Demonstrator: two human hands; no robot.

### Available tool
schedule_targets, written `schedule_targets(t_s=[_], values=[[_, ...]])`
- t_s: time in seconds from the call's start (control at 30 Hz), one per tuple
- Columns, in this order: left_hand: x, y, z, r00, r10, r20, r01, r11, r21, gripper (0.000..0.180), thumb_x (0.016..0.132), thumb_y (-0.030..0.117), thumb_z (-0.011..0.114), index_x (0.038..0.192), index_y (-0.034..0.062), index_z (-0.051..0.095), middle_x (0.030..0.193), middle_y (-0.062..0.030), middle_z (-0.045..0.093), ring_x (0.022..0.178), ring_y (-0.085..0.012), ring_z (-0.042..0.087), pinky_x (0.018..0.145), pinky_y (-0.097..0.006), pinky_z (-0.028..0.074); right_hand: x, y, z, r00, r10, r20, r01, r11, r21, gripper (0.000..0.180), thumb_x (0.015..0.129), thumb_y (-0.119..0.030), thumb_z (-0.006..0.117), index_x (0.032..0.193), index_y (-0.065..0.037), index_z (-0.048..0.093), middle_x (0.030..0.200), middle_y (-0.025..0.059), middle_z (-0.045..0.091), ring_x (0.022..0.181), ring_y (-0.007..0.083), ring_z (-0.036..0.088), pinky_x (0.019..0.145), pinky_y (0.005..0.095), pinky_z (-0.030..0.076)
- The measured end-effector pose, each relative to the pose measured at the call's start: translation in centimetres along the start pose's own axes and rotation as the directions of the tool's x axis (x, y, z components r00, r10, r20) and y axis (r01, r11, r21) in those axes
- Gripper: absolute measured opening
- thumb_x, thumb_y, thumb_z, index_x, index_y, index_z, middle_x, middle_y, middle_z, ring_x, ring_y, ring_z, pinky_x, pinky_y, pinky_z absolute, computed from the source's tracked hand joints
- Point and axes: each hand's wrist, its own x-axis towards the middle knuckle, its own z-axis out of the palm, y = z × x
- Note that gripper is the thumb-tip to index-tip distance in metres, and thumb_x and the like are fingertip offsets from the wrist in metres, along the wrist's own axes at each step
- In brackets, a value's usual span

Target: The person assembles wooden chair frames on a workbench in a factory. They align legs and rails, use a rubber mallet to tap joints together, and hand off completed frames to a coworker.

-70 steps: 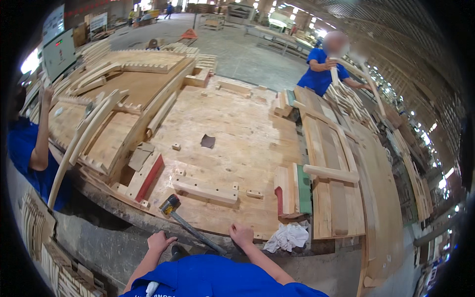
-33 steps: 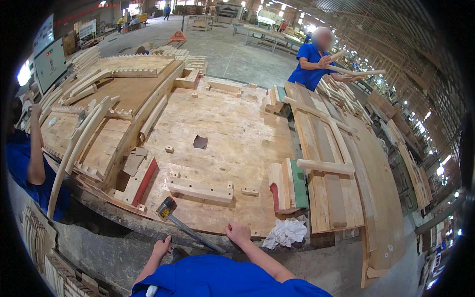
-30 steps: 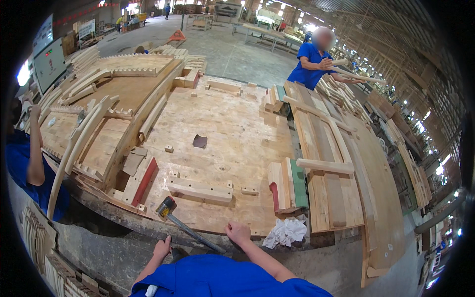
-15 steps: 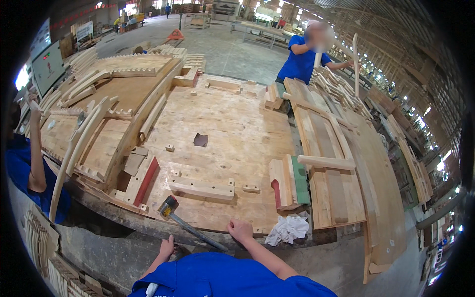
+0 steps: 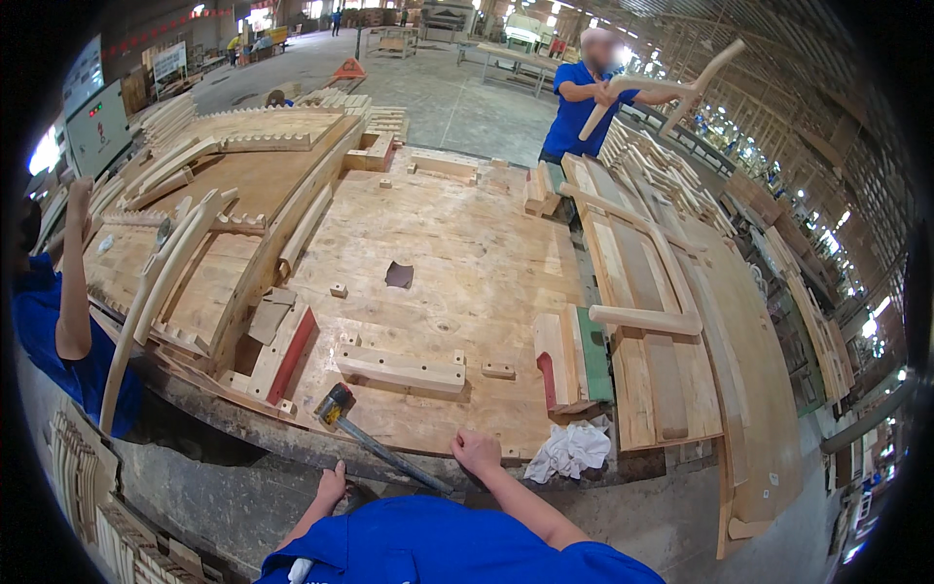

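My right hand (image 5: 477, 452) rests at the near edge of the plywood worktable (image 5: 467, 282), its fingers curled in and nothing seen in them. My left hand (image 5: 333, 483) is by the same edge, lower and to the left, thumb up; its other fingers are mostly hidden. A mallet (image 5: 389, 459) with a dark head and grey handle lies slantwise between the hands, apparently touched by neither. Beyond it, a drilled wooden rail (image 5: 401, 370) is on the table beside a small wooden block (image 5: 498, 371). A crumpled white cloth (image 5: 570, 451) lies right of my right hand.
Red-faced wooden blocks (image 5: 290, 358) and a green-and-red block (image 5: 588, 355) flank the table. A joined wooden frame (image 5: 647, 319) lies on boards at the right. One co-worker (image 5: 582, 107) lifts a wooden frame at the far right; another (image 5: 68, 321) stands left beside curved pieces.
The far co-worker has swung the wooden frame from upright to a slant, held out in front. The left co-worker's raised arm has shifted slightly. My hands and the mallet stay put.
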Motion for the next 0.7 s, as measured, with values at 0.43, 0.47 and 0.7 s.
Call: schedule_targets(t_s=[0.43,0.47,0.7], values=[[0.31,-0.01,-0.28,0.998,-0.006,0.058,0.004,0.999,0.034,0.068,0.096,0.053,0.037,0.113,-0.0131,0.034,0.085,-0.024,0.066,0.062,-0.0285,0.067,0.048,-0.036,0.051,0.07,-0.26,-0.33,1.0,0.005,0.019,-0.005,1.0,-0.002,0.022,0.078,-0.032,0.061,0.069,-0.012,0.063,0.063,0.0122,0.063,0.059,0.0316,0.063,0.055,0.0441,0.049],[0.27,-0.1,-0.31,0.998,-0.008,0.06,0.007,1.0,0.025,0.069,0.096,0.053,0.037,0.114,-0.0136,0.033,0.085,-0.024,0.066,0.062,-0.0285,0.067,0.048,-0.036,0.051,0.06,-0.31,-0.32,1.0,-0.003,0.008,0.003,1.0,0.002,0.022,0.078,-0.032,0.061,0.068,-0.012,0.063,0.062,0.0124,0.062,0.058,0.0318,0.062,0.054,0.0439,0.049],[-0.23,0.39,0.25,1.0,-0.005,-0.006,0.005,0.999,-0.05,0.058,0.096,0.048,0.041,0.102,-0.0103,0.044,0.076,-0.0184,0.065,0.054,-0.0249,0.064,0.045,-0.035,0.05,-0.06,-0.02,-0.38,1.0,0.014,0.028,-0.014,1.0,0.007,0.021,0.078,-0.031,0.061,0.07,-0.012,0.063,0.065,0.0116,0.063,0.061,0.0311,0.063,0.056,0.0437,0.049]])
